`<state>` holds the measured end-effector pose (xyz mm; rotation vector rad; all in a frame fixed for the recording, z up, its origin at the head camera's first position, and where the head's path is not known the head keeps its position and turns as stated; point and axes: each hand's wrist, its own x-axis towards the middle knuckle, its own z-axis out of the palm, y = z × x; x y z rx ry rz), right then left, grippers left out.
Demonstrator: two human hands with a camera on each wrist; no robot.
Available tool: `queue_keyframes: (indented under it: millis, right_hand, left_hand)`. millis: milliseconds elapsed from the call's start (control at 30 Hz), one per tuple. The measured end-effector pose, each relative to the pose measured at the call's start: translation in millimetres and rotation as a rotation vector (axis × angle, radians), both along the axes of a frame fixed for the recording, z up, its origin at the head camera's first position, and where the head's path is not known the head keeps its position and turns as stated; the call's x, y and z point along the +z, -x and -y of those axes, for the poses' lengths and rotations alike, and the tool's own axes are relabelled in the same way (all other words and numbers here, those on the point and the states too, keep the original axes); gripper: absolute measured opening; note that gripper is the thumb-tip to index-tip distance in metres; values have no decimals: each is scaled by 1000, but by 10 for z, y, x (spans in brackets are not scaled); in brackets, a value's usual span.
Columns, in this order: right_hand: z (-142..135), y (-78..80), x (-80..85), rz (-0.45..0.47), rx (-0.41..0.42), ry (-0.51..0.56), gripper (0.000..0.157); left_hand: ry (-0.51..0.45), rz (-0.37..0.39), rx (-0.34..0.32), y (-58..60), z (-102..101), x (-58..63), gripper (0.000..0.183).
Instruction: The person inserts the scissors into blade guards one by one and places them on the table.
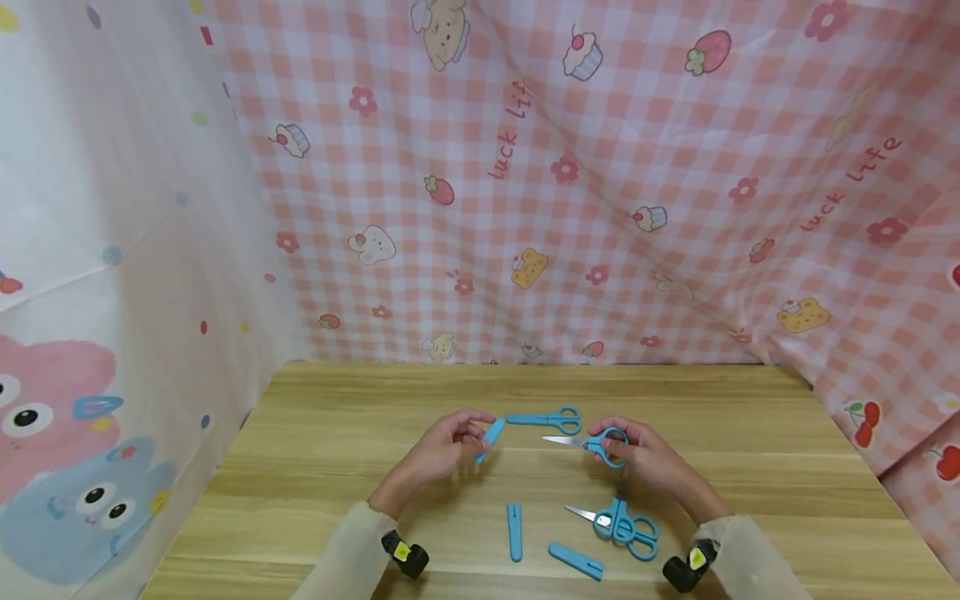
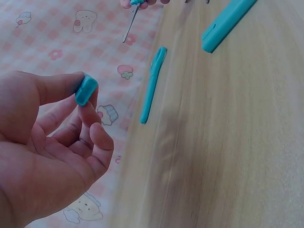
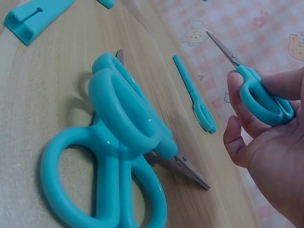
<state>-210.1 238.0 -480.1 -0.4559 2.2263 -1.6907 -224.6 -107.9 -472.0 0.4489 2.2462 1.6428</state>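
Note:
In the head view my left hand pinches a blue scissor cover between thumb and fingers, above the table. The left wrist view shows one end of that cover at the fingertips. My right hand grips blue-handled scissors by the handles. Their bare blades are together and point left, toward the cover. Just behind the two hands lies another pair of scissors with its blades inside a cover.
Two bare-bladed scissors lie piled, one across the other, near my right forearm. Two loose blue covers, one upright in view and one slanted, rest on the wooden table. Patterned cloth hangs behind the table.

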Motion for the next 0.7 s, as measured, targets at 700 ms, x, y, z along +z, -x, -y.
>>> queue_keyframes:
  millis: [700]
  right_hand:
    - [10,15,-28,5,-53,-4,26]
  left_hand:
    - [-25,-11,20,11,30,29,36]
